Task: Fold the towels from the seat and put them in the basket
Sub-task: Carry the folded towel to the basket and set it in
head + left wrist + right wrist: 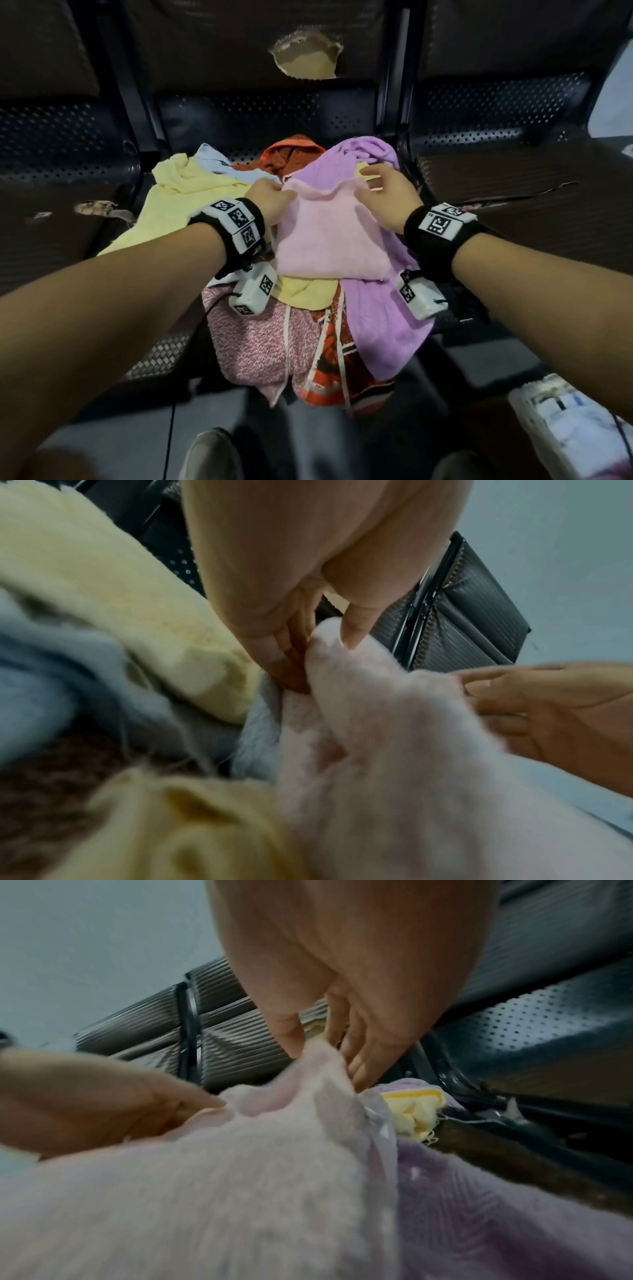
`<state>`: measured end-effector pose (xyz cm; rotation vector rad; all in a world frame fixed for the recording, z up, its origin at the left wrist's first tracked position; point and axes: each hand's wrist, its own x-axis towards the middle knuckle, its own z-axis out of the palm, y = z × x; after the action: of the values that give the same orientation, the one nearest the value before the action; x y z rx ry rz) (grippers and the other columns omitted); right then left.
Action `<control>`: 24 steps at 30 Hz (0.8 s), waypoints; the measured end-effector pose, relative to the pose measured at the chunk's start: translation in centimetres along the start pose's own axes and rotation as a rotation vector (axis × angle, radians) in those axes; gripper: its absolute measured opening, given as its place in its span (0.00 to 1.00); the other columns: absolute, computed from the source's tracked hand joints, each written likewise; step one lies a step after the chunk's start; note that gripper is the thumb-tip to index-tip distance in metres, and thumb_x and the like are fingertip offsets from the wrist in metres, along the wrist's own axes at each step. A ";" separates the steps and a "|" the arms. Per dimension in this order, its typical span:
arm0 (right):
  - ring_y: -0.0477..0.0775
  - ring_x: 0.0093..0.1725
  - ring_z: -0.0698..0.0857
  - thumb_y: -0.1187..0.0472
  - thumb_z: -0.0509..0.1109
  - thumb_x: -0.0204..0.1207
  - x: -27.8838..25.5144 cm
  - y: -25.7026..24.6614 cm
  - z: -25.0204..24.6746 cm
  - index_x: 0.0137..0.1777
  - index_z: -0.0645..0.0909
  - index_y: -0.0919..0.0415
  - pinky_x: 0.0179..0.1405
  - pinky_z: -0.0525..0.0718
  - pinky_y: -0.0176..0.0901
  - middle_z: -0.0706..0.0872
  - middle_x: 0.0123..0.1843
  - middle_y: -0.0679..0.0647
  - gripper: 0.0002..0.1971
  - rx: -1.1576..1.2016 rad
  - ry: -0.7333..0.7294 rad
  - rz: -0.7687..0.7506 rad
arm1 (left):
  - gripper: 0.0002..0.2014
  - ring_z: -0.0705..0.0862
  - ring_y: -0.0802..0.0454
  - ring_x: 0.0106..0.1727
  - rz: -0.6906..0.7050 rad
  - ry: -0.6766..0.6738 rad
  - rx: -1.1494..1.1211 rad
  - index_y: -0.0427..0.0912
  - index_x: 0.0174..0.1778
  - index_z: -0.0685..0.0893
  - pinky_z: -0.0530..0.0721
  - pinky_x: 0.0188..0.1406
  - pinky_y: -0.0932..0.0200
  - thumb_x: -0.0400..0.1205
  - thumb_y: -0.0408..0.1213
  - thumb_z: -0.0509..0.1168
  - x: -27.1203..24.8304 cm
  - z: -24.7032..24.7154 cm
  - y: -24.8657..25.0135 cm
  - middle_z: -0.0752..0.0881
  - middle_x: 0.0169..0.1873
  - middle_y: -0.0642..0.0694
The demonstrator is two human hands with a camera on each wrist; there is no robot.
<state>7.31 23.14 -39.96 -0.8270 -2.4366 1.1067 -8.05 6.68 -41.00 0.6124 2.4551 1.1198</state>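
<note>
Both hands on the pink towel (325,233), which lies on top of the towel pile on the seat (260,116). Left hand (270,202) pinches its far left corner between thumb and fingers (294,653); right hand (387,195) pinches the far right corner, thumb on top and fingers (359,1064) behind the edge. Far edge sags between the two grips. Under it: purple towel (387,329) on the right, yellow towel (185,198) on the left, orange towel (291,154) at the back, patterned red and pink cloths hanging over the front edge. White basket (579,428) at lower right on the floor.
</note>
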 end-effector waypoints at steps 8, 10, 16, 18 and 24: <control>0.54 0.74 0.77 0.44 0.74 0.74 -6.8 2.2 -0.2 0.79 0.73 0.57 0.76 0.74 0.49 0.78 0.77 0.55 0.35 -0.466 -0.389 -0.459 | 0.21 0.85 0.53 0.59 0.336 -0.307 0.119 0.47 0.63 0.85 0.82 0.66 0.54 0.72 0.39 0.74 -5.6 -1.2 -1.1 0.87 0.59 0.51; 0.55 0.83 0.68 0.49 0.75 0.74 -7.6 2.9 -0.1 0.85 0.63 0.59 0.81 0.64 0.44 0.68 0.85 0.57 0.42 -0.549 -0.447 -0.409 | 0.38 0.79 0.52 0.69 0.376 -0.438 0.341 0.49 0.78 0.75 0.74 0.68 0.60 0.69 0.44 0.74 -6.9 -1.1 -2.0 0.80 0.73 0.49; 0.67 0.56 0.86 0.61 0.66 0.78 -7.0 2.0 -1.3 0.57 0.85 0.61 0.57 0.82 0.53 0.90 0.54 0.62 0.11 -0.569 -0.278 -0.339 | 0.20 0.84 0.39 0.62 0.458 -0.284 0.558 0.46 0.70 0.82 0.81 0.58 0.51 0.81 0.39 0.68 -7.7 -1.4 -2.9 0.87 0.60 0.39; 0.67 0.47 0.86 0.62 0.66 0.77 -7.1 1.3 -2.0 0.45 0.83 0.63 0.47 0.81 0.54 0.88 0.43 0.61 0.06 -0.500 -0.231 -0.319 | 0.07 0.85 0.41 0.51 0.467 -0.226 0.479 0.49 0.52 0.85 0.79 0.44 0.52 0.80 0.41 0.65 -7.9 -2.0 -2.5 0.88 0.46 0.43; 0.56 0.40 0.79 0.55 0.65 0.73 -8.0 1.4 -2.9 0.35 0.81 0.61 0.42 0.76 0.50 0.82 0.35 0.56 0.11 -0.083 -0.259 -0.099 | 0.08 0.79 0.52 0.39 0.336 -0.180 0.080 0.49 0.38 0.82 0.73 0.36 0.53 0.76 0.49 0.64 -8.8 -2.2 -2.3 0.84 0.37 0.48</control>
<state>15.52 20.48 -39.75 -0.6114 -2.7193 1.1443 -2.32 -0.64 -40.12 1.1323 2.3048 1.0335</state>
